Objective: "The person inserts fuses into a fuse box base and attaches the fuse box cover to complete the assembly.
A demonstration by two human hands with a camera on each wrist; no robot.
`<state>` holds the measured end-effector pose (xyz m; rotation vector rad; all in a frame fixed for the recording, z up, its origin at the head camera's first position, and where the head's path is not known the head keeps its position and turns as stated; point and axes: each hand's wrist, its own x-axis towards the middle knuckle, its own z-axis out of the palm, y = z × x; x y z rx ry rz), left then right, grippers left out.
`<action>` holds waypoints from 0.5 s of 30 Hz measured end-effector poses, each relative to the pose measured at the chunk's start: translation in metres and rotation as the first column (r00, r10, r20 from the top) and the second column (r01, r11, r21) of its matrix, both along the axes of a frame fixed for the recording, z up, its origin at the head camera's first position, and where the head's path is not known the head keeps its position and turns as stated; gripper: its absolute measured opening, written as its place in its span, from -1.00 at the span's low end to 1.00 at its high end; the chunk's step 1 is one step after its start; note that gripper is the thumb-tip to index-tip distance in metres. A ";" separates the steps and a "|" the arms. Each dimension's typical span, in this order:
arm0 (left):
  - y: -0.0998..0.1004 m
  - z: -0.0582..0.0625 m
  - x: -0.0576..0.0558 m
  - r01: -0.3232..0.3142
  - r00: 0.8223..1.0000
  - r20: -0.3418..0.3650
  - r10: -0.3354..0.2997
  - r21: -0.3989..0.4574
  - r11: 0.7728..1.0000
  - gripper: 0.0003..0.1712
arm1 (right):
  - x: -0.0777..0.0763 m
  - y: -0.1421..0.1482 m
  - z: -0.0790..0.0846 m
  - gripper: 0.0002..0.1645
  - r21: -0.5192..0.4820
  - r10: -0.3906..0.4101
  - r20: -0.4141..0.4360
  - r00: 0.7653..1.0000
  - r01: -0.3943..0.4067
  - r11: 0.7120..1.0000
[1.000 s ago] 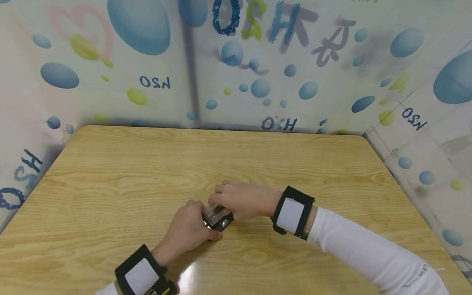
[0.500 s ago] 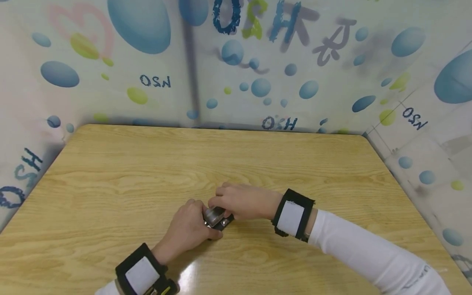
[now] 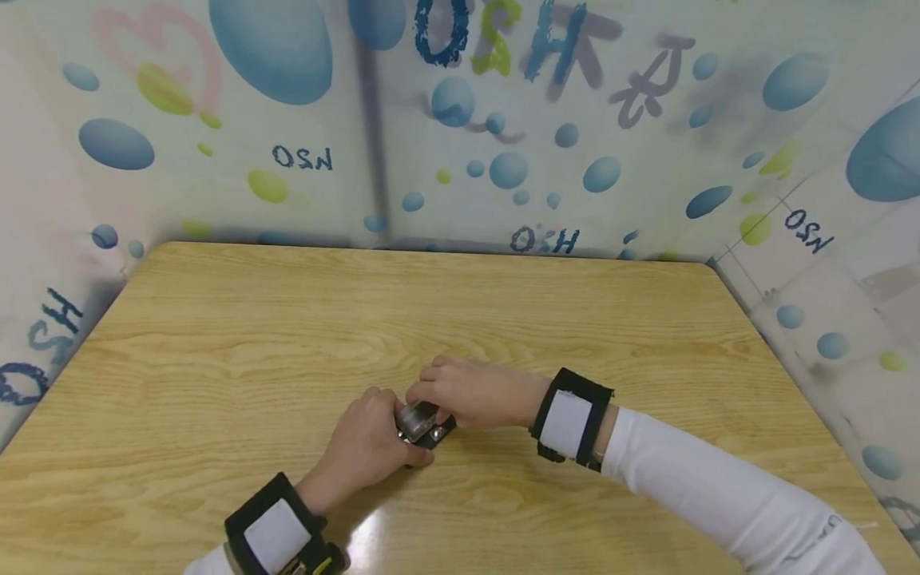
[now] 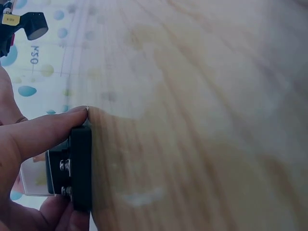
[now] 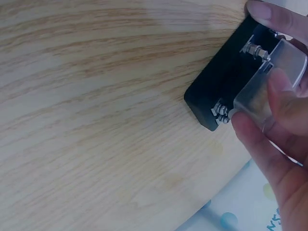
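Observation:
A small device with a black base [image 5: 211, 77], metal screw terminals [image 5: 255, 50] and a clear plastic cover [image 3: 419, 419] sits on the wooden table. My left hand [image 3: 368, 443] grips the base from the left; in the left wrist view its thumb and fingers are on opposite ends of the black base [image 4: 82, 168]. From the far right side, my right hand [image 3: 480, 391] pinches the clear cover [image 5: 291, 55] between thumb and fingers, with a fingertip at the cover's lower corner. In the head view, the right fingers hide part of the device.
The wooden table [image 3: 287, 319] fills the space around the hands, its far edge meeting a wall [image 3: 402, 144] printed with blue and green drops. Each wrist wears a black strap with a white patch, such as the right strap [image 3: 571, 415].
Between one second and half a second ago, the clear cover tilted slightly under the right hand, and its look changed. Both hands stay nearly in place since then.

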<state>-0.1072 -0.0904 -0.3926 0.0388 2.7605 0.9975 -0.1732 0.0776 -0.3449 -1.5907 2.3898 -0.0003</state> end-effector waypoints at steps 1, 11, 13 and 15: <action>0.000 0.000 0.000 0.000 1.000 0.002 0.000 0.000 1.000 -0.42 | 0.000 0.000 0.000 -0.60 -0.002 0.001 0.002 1.000 -0.001 1.000; 0.000 0.001 0.000 -0.002 1.000 0.000 0.002 -0.006 1.000 -0.43 | -0.002 0.002 -0.005 -0.60 -0.034 0.016 -0.008 1.000 -0.016 0.999; 0.000 0.001 -0.001 0.000 1.000 0.001 0.000 -0.007 1.000 -0.43 | -0.002 0.003 -0.005 -0.60 -0.041 0.017 -0.013 1.000 -0.018 0.999; 0.000 0.001 0.000 0.003 1.000 0.004 -0.003 -0.006 1.000 -0.43 | -0.001 0.004 -0.006 -0.60 -0.043 0.017 -0.018 1.000 -0.018 0.999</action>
